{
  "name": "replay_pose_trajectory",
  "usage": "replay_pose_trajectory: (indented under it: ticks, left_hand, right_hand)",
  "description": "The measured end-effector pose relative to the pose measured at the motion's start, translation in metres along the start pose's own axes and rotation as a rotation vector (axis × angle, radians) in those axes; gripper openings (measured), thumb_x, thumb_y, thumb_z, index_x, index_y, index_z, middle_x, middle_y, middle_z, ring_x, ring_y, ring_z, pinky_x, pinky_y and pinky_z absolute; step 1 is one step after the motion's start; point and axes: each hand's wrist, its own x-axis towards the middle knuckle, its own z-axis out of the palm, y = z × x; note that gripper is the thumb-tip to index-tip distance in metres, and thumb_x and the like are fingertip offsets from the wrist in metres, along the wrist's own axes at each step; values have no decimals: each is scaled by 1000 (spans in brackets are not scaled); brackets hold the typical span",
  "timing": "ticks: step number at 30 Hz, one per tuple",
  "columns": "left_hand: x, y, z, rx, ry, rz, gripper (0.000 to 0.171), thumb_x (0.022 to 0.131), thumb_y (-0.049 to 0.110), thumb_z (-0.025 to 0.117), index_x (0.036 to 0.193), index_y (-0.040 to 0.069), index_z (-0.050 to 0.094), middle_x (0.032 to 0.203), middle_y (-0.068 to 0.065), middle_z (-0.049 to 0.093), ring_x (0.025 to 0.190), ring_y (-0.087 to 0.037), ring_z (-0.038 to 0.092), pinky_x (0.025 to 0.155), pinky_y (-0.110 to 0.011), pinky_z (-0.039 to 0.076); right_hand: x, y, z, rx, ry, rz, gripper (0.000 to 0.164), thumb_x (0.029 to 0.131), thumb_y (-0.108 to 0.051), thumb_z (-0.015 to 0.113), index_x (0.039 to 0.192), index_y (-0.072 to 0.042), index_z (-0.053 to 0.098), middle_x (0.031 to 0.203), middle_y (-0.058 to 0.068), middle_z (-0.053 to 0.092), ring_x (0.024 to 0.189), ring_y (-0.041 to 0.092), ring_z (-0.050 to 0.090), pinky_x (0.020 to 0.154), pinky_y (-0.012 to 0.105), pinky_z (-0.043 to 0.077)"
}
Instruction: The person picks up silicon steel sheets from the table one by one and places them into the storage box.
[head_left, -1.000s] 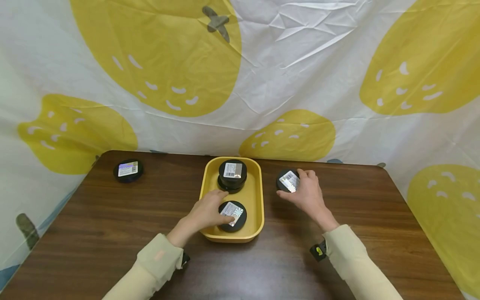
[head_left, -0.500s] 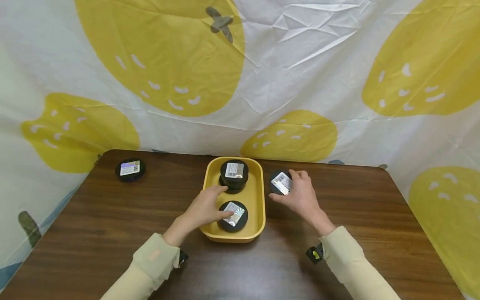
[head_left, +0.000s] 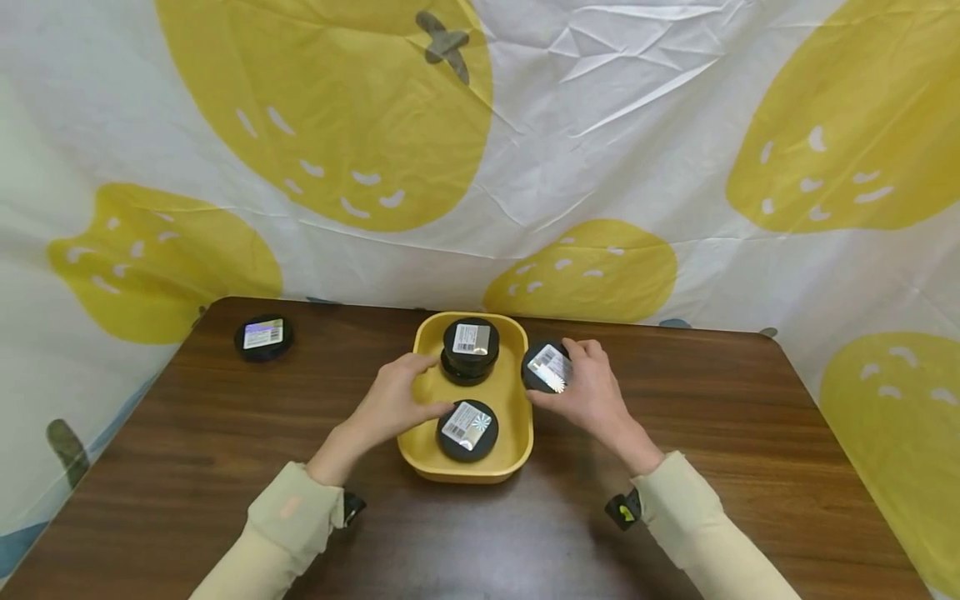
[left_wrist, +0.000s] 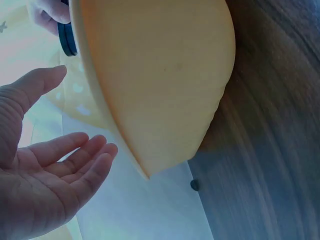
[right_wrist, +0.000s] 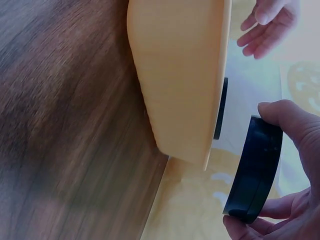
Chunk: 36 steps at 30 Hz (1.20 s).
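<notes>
My right hand [head_left: 596,404] holds a flat round black container [head_left: 546,367] with a silvery label. Thumb and fingers grip its opposite edges, plainly seen in the right wrist view, where the container [right_wrist: 254,167] is raised above the rim level. In the head view it overlaps the right edge of a yellow tray [head_left: 517,425]. My left hand [head_left: 386,404] is over the tray's left rim, fingers spread and holding nothing. Inside the tray, one labelled black container [head_left: 467,431] lies near the front. Stacked black containers [head_left: 471,340] stand toward its back.
Another labelled black container [head_left: 263,337] lies at the far left of the dark wooden table [head_left: 225,433]. Behind the table's back edge hangs a white cloth [head_left: 360,267] with big yellow fruit prints.
My right hand has carried its container leftward, from beside the tray to its right rim. The left hand has drawn back left, away from the front container in the tray.
</notes>
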Motion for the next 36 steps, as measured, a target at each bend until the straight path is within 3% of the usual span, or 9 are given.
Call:
replay_pose_trajectory:
  ticks: [12,36]
  left_hand:
    - [-3,-6,-10,11,95,53,50,71,12,79,111,-12,61,107,-23,63,99,-35,59,87,-45,46]
    - [-14,-15,-26,4,118,29,57,69,16,81,115,-10,60,108,-22,63,101,-35,59,87,-46,46]
  right_hand:
    - [-2,-15,4,22,-3,-25,89,62,-35,84,130,9,46,117,23,47,99,34,51,82,47,47]
    - [-3,-34,10,44,-21,-58,87,63,-32,84,130,9,47,117,21,47,98,32,52,82,45,47]
